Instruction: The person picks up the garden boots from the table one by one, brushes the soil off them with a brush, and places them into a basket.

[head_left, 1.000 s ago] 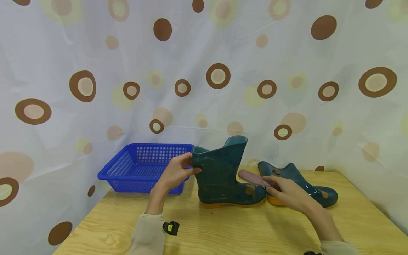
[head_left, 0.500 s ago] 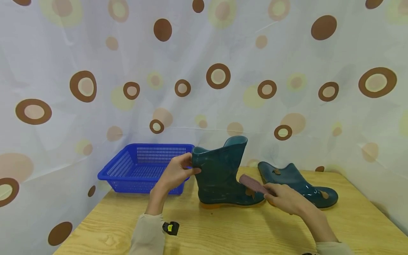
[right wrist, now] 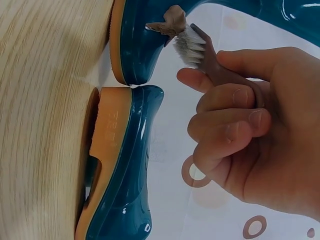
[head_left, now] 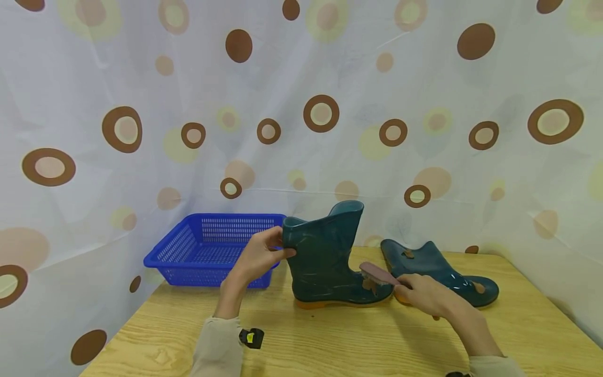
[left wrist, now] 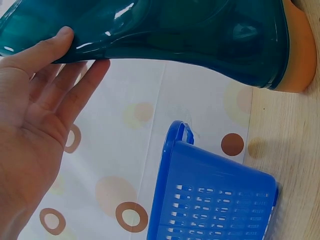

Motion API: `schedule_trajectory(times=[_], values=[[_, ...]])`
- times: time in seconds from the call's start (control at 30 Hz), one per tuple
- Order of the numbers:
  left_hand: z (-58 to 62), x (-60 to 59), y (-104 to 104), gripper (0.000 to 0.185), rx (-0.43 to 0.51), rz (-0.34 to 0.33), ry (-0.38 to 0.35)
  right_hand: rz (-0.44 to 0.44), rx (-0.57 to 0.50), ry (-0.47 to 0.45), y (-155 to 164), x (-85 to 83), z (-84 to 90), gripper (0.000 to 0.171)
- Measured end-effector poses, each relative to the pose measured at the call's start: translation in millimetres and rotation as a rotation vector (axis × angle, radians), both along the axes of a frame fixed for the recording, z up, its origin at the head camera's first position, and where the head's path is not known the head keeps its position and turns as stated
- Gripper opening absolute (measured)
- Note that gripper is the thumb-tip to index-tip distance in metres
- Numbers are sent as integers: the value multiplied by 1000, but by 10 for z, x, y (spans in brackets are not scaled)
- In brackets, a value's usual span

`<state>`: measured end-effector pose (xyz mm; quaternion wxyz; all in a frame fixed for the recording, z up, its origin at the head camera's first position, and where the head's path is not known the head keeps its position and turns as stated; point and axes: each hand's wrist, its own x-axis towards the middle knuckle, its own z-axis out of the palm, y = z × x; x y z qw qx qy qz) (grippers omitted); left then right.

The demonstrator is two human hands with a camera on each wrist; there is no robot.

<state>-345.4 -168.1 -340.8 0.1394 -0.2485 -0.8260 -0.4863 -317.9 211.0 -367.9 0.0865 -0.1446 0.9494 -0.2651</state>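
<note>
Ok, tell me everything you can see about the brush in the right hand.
The brush is small, with a flat brownish-mauve handle and short pale bristles at one end. The right hand grips the handle. The bristles meet a brown patch on the toe of the upright boot, which stands on the wooden table.

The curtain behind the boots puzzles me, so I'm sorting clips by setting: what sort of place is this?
Probably a staged indoor work corner, not a real home: a spotted curtain screens the back, and a wooden table holds only boots and a blue basket.
</note>
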Motion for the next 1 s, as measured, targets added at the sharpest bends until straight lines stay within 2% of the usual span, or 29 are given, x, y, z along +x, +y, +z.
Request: schedule_trajectory(times=[0.33,0.63,0.87,1.0], values=[[-1,-4,2,18,-1,-6,-3,-6,-3,-30,114,-27,23,46],[-2,-17,11,21,-11,-13,17,-21,-49,-20,179,-38,35,46],[-18,-21,20,23,-7,-9,40,57,-112,30,85,-5,19,46],[-24,-12,12,26,-3,0,35,104,-111,-66,19,27,17,40]])
